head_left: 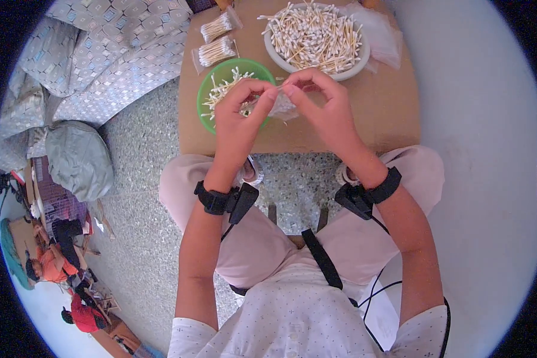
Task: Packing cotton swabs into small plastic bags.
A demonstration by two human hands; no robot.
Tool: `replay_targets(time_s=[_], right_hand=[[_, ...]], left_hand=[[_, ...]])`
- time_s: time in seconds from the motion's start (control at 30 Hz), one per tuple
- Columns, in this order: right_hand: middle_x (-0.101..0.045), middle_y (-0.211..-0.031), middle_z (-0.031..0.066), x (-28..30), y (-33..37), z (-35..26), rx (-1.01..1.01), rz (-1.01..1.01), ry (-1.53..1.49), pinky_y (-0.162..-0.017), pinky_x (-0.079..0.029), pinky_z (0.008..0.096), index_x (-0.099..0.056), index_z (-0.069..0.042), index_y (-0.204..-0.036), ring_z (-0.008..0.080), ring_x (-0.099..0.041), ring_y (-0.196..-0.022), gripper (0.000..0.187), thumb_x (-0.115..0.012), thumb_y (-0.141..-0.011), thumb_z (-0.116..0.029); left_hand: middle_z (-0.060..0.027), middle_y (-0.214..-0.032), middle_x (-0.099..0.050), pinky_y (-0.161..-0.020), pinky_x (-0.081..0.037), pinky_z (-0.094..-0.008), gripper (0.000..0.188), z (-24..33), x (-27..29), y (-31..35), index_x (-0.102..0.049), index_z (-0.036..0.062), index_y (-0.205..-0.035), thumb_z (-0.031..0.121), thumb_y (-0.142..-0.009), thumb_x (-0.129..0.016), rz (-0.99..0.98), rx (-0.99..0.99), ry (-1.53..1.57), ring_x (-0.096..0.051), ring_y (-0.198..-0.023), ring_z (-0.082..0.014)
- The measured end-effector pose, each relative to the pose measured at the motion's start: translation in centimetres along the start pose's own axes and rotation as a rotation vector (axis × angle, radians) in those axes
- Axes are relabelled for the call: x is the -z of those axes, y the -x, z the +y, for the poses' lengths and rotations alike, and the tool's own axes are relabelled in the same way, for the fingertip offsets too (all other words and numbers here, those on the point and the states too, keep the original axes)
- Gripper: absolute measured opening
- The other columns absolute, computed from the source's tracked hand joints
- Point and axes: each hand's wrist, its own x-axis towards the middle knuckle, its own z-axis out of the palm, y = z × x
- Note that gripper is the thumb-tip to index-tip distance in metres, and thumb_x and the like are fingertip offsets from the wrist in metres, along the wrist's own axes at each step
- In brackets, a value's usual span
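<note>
My left hand and my right hand meet over the near side of a brown tabletop. Thumbs and fingers of both pinch the upper edge of a small clear plastic bag, which hangs between them. Whitish contents show through the bag, partly hidden by my fingers. Just behind my left hand is a green bowl with loose cotton swabs in it. Beyond my right hand stands a white bowl heaped with cotton swabs.
Two filled bags of cotton swabs lie at the table's far left. Clear plastic bags are piled right of the white bowl. A pale wall rises at the right; a grey sack and other people are to the left.
</note>
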Motion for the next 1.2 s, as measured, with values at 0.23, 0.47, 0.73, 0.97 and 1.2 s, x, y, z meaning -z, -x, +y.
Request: replay_targets(time_s=[0.23, 0.47, 0.73, 0.97, 1.2], right_hand=[[-0.064, -0.084, 0.0048, 0.0, 0.07, 0.19, 0.028, 0.002, 0.012, -0.072, -0.046, 0.0267, -0.063, -0.001, -0.089, 0.0122, -0.058, -0.077, 0.014, -0.066, -0.081, -0.012], [-0.064, -0.084, 0.0059, 0.07, 0.05, 0.09, 0.036, -0.006, 0.058, -0.073, -0.048, 0.0276, -0.063, -0.001, -0.089, 0.0131, -0.06, -0.079, 0.014, -0.067, -0.081, -0.012], [-0.065, -0.085, 0.0044, -0.11, 0.14, 0.36, 0.011, -0.036, 0.004, -0.074, -0.048, 0.0275, -0.064, -0.003, -0.091, 0.0123, -0.059, -0.078, 0.015, -0.066, -0.082, -0.014], [-0.064, -0.085, 0.0021, 0.11, 0.09, 0.11, -0.098, -0.056, -0.064, -0.074, -0.045, 0.0267, -0.064, -0.004, -0.091, 0.0102, -0.056, -0.079, 0.015, -0.065, -0.083, -0.016], [-0.064, -0.084, 0.0031, 0.55, 0.26, 0.31, -0.041, -0.005, 0.042, -0.07, -0.046, 0.0266, -0.064, -0.002, -0.091, 0.0109, -0.056, -0.075, 0.016, -0.066, -0.082, -0.015]], left_hand=[[-0.003, -0.085, -0.063, -0.071, -0.043, -0.0238, 0.012, -0.06, -0.03, -0.06, -0.065, 0.0012, -0.087, 0.012, -0.083, -0.066, -0.017, -0.035, -0.035, -0.056, -0.077, -0.0104], [-0.0025, -0.085, -0.061, -0.072, -0.043, -0.0238, 0.01, -0.25, -0.21, -0.07, -0.063, 0.0016, -0.086, 0.011, -0.083, -0.065, -0.024, -0.048, -0.012, -0.055, -0.078, -0.0103], [-0.0006, -0.085, -0.059, -0.075, -0.043, -0.0232, 0.008, -0.14, -0.31, 0.17, -0.059, 0.0014, -0.088, 0.008, -0.086, -0.061, -0.047, -0.001, 0.057, -0.053, -0.081, -0.0078], [-0.0004, -0.085, -0.058, -0.076, -0.044, -0.0231, 0.008, 0.03, -0.42, 0.35, -0.058, 0.0013, -0.088, 0.009, -0.086, -0.061, -0.026, 0.035, 0.092, -0.053, -0.081, -0.0075], [-0.0008, -0.083, -0.059, -0.072, -0.044, -0.0228, 0.009, 0.27, -0.91, 0.28, -0.059, 0.0016, -0.087, 0.01, -0.085, -0.063, -0.03, 0.02, 0.025, -0.054, -0.078, -0.0076]])
